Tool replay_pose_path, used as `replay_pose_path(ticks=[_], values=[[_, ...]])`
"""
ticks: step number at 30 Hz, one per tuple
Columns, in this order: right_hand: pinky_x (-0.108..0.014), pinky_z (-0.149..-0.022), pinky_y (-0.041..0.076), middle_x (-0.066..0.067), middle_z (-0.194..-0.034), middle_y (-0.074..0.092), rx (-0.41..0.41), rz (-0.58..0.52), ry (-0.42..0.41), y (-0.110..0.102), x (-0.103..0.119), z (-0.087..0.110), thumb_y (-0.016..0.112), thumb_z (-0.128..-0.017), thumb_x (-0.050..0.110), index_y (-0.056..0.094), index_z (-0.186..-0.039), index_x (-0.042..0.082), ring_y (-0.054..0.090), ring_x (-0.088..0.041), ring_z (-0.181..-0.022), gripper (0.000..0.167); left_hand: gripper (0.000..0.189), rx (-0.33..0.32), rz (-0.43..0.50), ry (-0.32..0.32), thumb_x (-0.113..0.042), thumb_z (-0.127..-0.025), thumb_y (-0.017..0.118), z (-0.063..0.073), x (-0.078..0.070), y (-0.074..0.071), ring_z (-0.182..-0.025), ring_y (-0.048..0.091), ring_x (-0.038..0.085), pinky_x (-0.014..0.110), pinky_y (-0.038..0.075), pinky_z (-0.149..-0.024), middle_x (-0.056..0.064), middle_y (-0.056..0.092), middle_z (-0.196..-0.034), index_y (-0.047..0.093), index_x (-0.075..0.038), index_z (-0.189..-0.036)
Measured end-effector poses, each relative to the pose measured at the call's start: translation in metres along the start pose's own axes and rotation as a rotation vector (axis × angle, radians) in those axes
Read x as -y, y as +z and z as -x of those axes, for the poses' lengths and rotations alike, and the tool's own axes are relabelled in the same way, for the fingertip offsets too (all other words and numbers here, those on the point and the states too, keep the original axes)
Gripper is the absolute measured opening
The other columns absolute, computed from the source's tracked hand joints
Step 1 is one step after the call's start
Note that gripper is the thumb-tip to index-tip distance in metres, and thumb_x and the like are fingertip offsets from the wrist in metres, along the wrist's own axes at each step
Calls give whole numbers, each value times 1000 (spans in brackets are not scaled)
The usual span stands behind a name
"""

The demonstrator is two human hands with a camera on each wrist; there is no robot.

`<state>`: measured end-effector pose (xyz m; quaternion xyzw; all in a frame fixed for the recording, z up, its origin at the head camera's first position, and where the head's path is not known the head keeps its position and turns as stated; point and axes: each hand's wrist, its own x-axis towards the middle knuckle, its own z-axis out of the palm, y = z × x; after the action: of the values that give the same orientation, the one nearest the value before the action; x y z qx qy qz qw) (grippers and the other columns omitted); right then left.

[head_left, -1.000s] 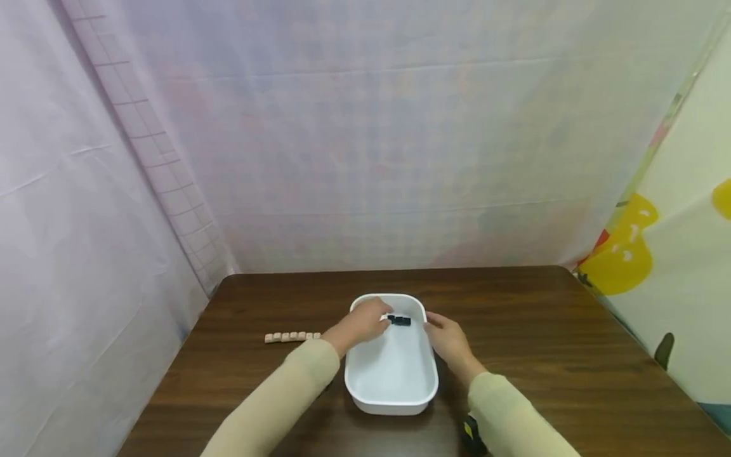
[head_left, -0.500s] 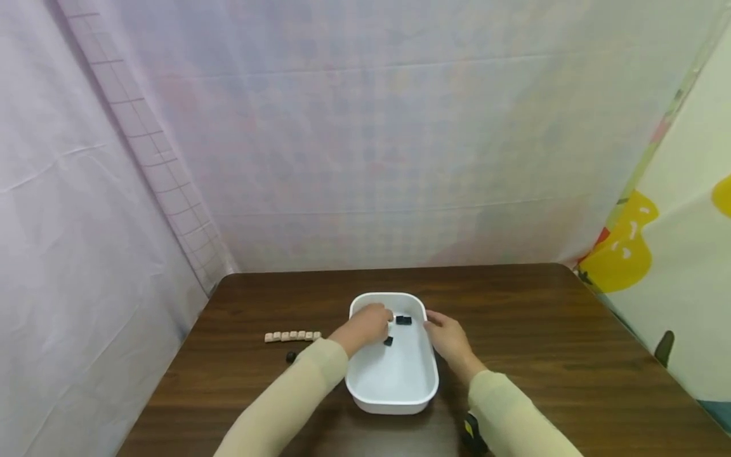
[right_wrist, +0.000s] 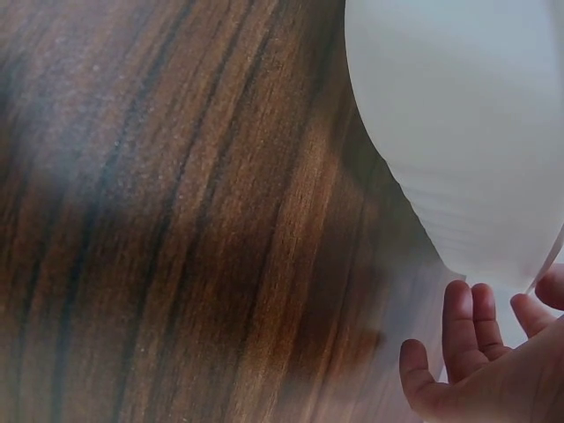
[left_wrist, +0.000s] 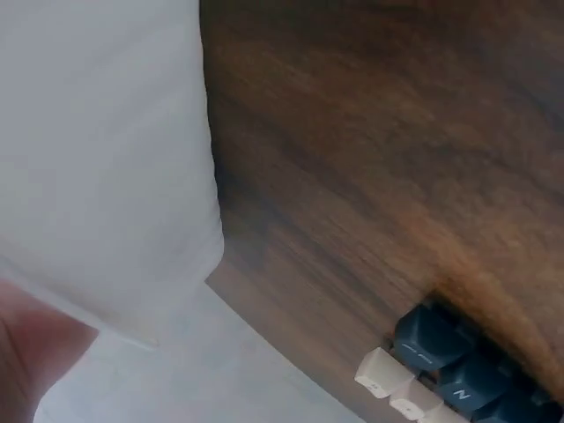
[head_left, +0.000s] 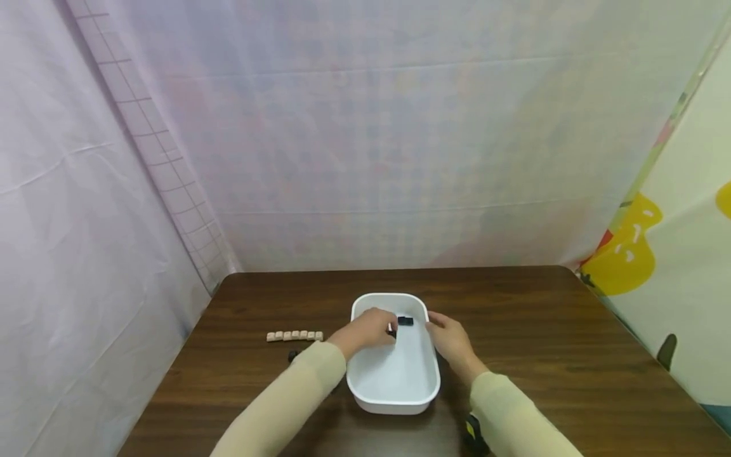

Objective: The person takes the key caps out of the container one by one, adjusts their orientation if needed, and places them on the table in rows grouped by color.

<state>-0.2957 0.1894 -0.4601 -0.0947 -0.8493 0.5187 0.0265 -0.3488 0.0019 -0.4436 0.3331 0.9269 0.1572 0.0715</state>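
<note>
Inside the white plastic basin [head_left: 394,381], my left hand [head_left: 371,328] reaches over the left rim with its fingers bent down. A dark keycap [head_left: 391,332] shows at its fingertips, partly hidden by the fingers. Two more black keycaps [head_left: 405,321] lie side by side on the basin floor, just right of that hand. My right hand [head_left: 450,341] holds the right rim; in the right wrist view its fingers [right_wrist: 457,330] lie against the outside wall. Left of the basin, a row of cream keycaps [head_left: 294,336] lies on the table.
Black keycaps [left_wrist: 476,383] sit on the wooden table [head_left: 514,317] beside the cream row, mostly behind the left sleeve [head_left: 285,393] in the head view. A black object with a yellow mark [head_left: 473,431] is by the right sleeve. A pale curtain [head_left: 394,158] hangs behind the table.
My left hand has drawn slightly back from the line of black keycaps. One keycap came away from that line, lay loose, and is now at the fingertips. The right hand stays on the rim.
</note>
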Motion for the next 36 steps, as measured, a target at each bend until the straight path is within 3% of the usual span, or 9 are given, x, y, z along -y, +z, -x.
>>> replay_pose_path(ticks=[3,6,12,17,19,23,28,33,36], values=[[-52,-101,43,-28,-137,53,4,3,16,0,0,-1,51,-99,15,54,-138,-5,52,-42,-124,43,18,-80,174,4,-8,-83,77,2,1,-4,-58,59,8,22,48,-59,-3,64,-68,66,-7,-98],[-53,-102,43,-28,-139,51,13,-6,32,-1,0,-1,50,-100,15,53,-139,-4,50,-43,-126,43,19,-109,297,-25,-6,-85,75,5,2,-8,-52,59,9,22,47,-53,-2,61,-64,65,-7,-101],[-54,-102,42,-28,-139,52,11,-8,33,-2,-2,-2,50,-100,15,53,-139,-4,50,-43,-126,43,17,-169,424,-61,-16,-92,71,19,6,-18,-65,61,11,27,50,-61,-1,63,-80,68,-10,-107],[-55,-102,41,-28,-139,51,17,-17,38,-1,-2,-2,49,-101,16,52,-139,-4,49,-43,-127,43,11,-262,545,-54,-17,-97,64,44,18,-31,-73,66,22,32,53,-64,3,67,-91,67,-9,-104],[-55,-102,41,-28,-139,51,24,-25,44,0,-2,-2,49,-101,16,52,-140,-4,49,-43,-127,43,15,-315,547,-62,-15,-95,67,57,29,-35,-79,66,23,32,54,-66,6,68,-95,67,-6,-108],[-56,-102,41,-28,-140,50,32,-32,65,1,1,-1,48,-102,16,51,-140,-3,48,-44,-128,43,28,-391,489,-139,-15,-91,73,89,59,-42,-90,66,21,34,55,-72,9,70,-103,69,-4,-116],[-56,-103,41,-28,-140,50,28,-29,64,-1,2,0,48,-101,15,52,-140,-3,49,-43,-128,43,22,-425,382,-255,-15,-85,78,133,103,-41,-83,63,17,34,52,-70,1,68,-92,74,-6,-105],[-54,-101,43,-29,-134,55,-4,-15,10,-4,0,1,50,-100,14,54,-136,-6,53,-43,-122,42,18,-382,312,-317,-12,-80,81,164,131,-33,-76,55,14,33,47,-67,-2,63,-82,73,-5,-96],[-53,-100,43,-29,-132,56,-11,-16,0,-6,-1,2,51,-99,14,55,-136,-7,54,-43,-121,42,17,-334,275,-290,-11,-78,83,172,140,-27,-72,57,12,31,48,-65,-3,64,-77,73,-5,-91]])
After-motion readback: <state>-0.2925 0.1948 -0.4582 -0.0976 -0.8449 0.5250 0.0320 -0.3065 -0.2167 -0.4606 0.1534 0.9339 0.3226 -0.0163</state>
